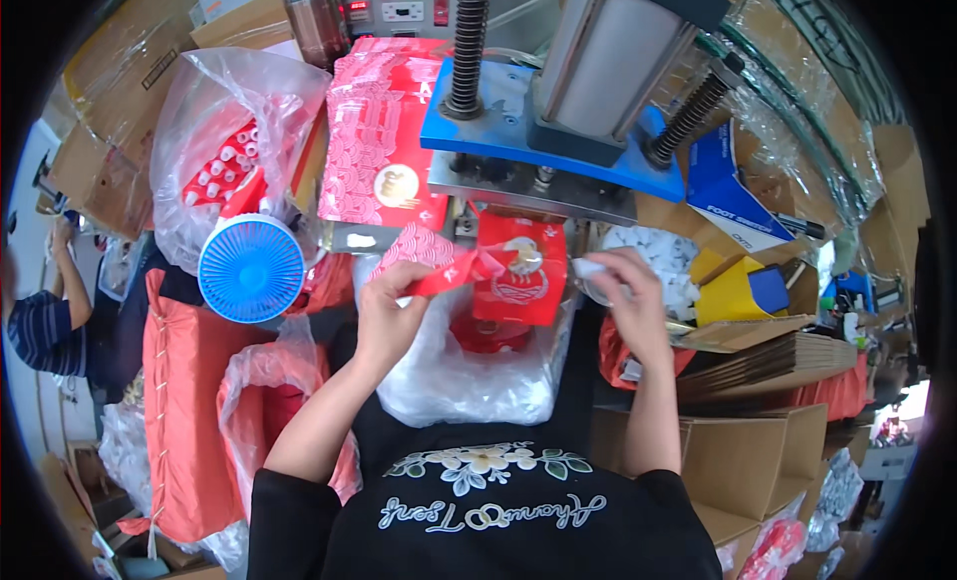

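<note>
At the far left of the frame, a co-worker's arm (66, 271) reaches up from a dark striped sleeve (48, 331). Next, at lower left, stands a large coral-red fabric sack (184, 421). Above it, at upper left, a clear plastic bag (189, 117) holds red pieces with white tips (224, 166). A round blue fan (250, 268) is in front of this bag. Just right, at upper centre-left, lies a thick stack of red and pink patterned pouches (377, 142).

At centre-left, the person's left hand (391, 309) is clamped, thumb against fingers, on a red and pink pouch (449, 275), which is near the middle of the frame. Its right end meets another red pouch (518, 299) with a pale round emblem; whether they are joined cannot be told. Below them, crumpled clear plastic (449, 386) surrounds more red material.

Above, at upper centre, is a press (518, 112) with a blue plate and coiled springs. Right of centre, the right hand (630, 291) has its fingers bent; a small white piece (588, 268) shows at the fingertips, but whether they grip it cannot be told.

Farther right are a yellow box (728, 293), a blue and white carton (733, 191) and, lower down, stacked cardboard (773, 371).
</note>
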`<control>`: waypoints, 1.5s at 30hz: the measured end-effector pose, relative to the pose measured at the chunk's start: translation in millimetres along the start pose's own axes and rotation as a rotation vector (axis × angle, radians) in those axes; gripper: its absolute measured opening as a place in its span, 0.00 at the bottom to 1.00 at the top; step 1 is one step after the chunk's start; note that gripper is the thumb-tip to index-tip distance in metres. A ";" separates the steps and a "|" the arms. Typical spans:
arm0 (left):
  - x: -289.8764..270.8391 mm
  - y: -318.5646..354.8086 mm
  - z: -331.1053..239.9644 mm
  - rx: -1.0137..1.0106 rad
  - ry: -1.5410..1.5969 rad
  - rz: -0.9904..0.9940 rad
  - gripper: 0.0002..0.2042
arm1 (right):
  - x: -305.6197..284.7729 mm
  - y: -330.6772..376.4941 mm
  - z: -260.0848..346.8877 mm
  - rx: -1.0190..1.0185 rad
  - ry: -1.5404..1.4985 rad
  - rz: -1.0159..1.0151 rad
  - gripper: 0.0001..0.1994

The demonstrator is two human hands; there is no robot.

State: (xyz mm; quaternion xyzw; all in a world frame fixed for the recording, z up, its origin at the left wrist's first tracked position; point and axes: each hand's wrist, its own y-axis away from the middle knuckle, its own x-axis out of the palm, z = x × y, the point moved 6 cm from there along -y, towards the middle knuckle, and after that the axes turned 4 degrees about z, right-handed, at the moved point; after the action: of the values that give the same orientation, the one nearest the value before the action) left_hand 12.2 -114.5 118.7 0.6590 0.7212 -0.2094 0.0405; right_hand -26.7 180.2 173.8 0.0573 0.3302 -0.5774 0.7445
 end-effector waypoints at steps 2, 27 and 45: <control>18.3 12.8 6.3 -0.032 -0.018 0.035 0.07 | 22.7 -8.6 27.7 -0.074 0.019 0.175 0.09; 73.0 -56.8 33.8 -0.214 0.296 0.105 0.12 | 2.8 -24.1 -87.3 0.028 0.540 -0.147 0.10; 24.9 21.4 24.7 -0.122 -0.028 0.067 0.03 | 35.6 -14.5 41.8 -0.216 0.213 0.070 0.10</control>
State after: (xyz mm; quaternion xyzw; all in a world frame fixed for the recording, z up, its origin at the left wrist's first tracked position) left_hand 24.4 -99.1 82.6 0.6762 0.7095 -0.1730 0.0976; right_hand -17.9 126.6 190.6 0.0493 0.4651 -0.5027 0.7270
